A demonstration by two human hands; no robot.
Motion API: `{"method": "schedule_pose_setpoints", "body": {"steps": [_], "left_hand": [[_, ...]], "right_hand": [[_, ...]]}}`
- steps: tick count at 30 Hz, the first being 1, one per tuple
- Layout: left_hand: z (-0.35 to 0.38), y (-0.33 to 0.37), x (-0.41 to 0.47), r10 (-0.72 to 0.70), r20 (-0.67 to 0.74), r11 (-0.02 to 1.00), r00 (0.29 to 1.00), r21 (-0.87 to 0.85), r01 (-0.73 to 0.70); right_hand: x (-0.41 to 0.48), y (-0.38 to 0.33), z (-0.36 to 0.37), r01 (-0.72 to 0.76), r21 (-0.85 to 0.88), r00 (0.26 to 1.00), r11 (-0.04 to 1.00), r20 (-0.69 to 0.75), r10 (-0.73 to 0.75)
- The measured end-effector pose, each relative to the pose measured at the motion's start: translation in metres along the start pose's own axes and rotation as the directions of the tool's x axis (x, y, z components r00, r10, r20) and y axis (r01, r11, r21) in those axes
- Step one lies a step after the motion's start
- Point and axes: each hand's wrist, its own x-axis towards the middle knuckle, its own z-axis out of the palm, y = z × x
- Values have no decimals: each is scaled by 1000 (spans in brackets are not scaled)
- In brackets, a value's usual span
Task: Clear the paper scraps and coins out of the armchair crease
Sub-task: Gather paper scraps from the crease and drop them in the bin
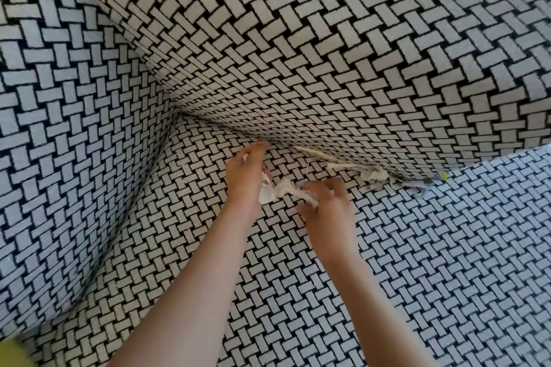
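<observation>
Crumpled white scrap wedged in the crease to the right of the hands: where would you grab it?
Pinch the crumpled scrap by the bunched part bulging onto the seat, coming from the front. The backrest overhangs the crease, so probably only that side is open.

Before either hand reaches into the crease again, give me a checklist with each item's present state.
1. Left hand grip on the bunch of white scraps: ok, fingers curled round it.
2. Right hand grip on the same bunch: ok, pinching its other end.
3. A hand free for the next grab: not ok, both hold paper.
4. Crease free of paper: not ok; a crumpled white scrap and pale blue scraps lie wedged along it.
5. Coins out: cannot tell, none visible.
6. Somewhere to drop the paper: cannot tell, none in view.
</observation>
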Motion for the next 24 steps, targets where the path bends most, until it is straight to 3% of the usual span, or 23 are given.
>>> {"method": "schedule_pose_setpoints", "body": {"steps": [3,5,9,12,13,15,16,18,20,22,24], "left_hand": [[1,0,-6,-61,52,993,997,-99,66],[-1,0,-6,-67,76,990,995,-119,76],[-9,1,-4,-143,131,976,981,-145,162],[-16,3,-6,-222,235,956,946,-136,259],[-18,3,-7,-244,269,946,932,-144,290],[-20,3,-6,-263,320,940,910,-127,316],[-21,2,-4,-270,322,944,908,-100,316],[-23,1,0,-266,274,950,924,-86,299],[-22,0,7,-226,193,960,955,-124,252],[-20,3,12,-200,127,975,972,-72,210],[-14,7,14,-171,85,985,982,15,171]], "right_hand": [[6,-7,7,-3,109,999,994,-41,7],[8,-16,7,-38,270,998,962,-44,52],[5,-42,7,-15,522,999,853,-26,33],[8,-61,10,-110,694,994,712,58,97],[11,-65,12,-110,682,992,723,32,121],[15,-70,16,-7,456,994,890,-94,56],[17,-71,16,76,287,987,955,-159,-31],[19,-68,18,265,76,946,961,-216,-244],[19,-62,16,341,92,933,935,-152,-326],[19,-54,12,303,219,949,928,-161,-272],[24,-44,7,216,210,964,954,-203,-174]]}}
